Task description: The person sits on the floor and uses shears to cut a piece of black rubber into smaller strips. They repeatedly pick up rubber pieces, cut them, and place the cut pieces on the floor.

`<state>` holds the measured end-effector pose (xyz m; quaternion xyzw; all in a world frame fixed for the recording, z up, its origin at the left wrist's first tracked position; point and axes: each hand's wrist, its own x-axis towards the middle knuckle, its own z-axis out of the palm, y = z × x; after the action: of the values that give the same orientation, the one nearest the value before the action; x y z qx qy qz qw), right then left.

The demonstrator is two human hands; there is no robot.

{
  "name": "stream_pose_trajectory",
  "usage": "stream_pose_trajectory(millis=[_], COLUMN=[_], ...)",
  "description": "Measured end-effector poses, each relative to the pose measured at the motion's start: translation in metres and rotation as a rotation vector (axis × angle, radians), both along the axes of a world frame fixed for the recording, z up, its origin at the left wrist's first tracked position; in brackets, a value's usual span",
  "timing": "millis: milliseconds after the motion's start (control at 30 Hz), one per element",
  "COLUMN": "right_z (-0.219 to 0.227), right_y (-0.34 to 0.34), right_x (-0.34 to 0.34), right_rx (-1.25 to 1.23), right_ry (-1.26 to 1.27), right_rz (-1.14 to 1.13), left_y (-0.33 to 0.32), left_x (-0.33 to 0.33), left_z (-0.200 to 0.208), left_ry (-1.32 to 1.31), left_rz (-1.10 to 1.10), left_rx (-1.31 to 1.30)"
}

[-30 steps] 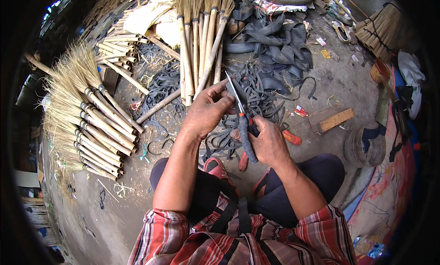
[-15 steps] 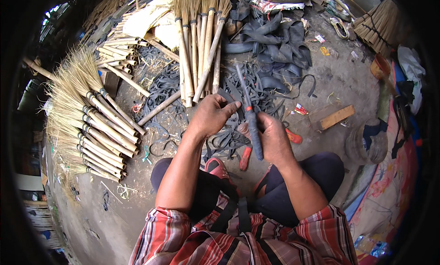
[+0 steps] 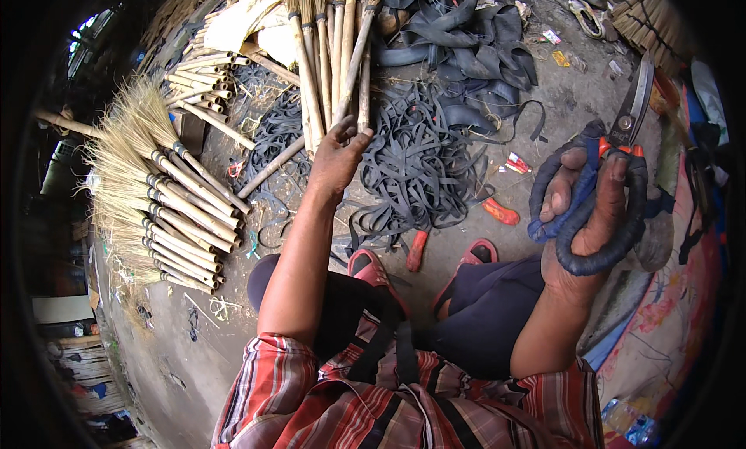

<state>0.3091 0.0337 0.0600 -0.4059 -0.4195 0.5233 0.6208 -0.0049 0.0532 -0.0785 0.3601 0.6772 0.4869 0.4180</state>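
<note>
At right, the right hand [image 3: 601,216] grips steel-bladed scissors with dark-wrapped loop handles [image 3: 624,124]; a careless swing could nick skin. Beside the far, pale wooden-handled straw brooms [image 3: 342,53], which a bump could scatter, the left hand's [image 3: 339,163] hold cannot be told.

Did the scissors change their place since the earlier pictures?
Yes. The scissors, in the right hand, have moved to the right: earlier they appeared over the pile of black strips, now well right of it.
</note>
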Motion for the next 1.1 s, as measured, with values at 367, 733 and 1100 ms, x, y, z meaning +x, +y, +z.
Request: stream_pose_trajectory(millis=[367,733,1100], right_z=[-0.022,-0.062,-0.052], right_y=[0.023,0.033,0.061], right_x=[0.035,0.072,0.062], right_rx=[-0.029,0.043,-0.242], right_ry=[0.007,-0.398,-0.331], right_rz=[-0.145,-0.293,-0.256], left_y=[0.026,0.116,0.234], left_x=[0.106,0.082,0.133], left_z=[-0.179,-0.215,-0.24], left_ry=[0.657,1.024,1.058], left_rz=[-0.338,-0.292,-0.381], left_rx=[-0.54,-0.544,-0.222])
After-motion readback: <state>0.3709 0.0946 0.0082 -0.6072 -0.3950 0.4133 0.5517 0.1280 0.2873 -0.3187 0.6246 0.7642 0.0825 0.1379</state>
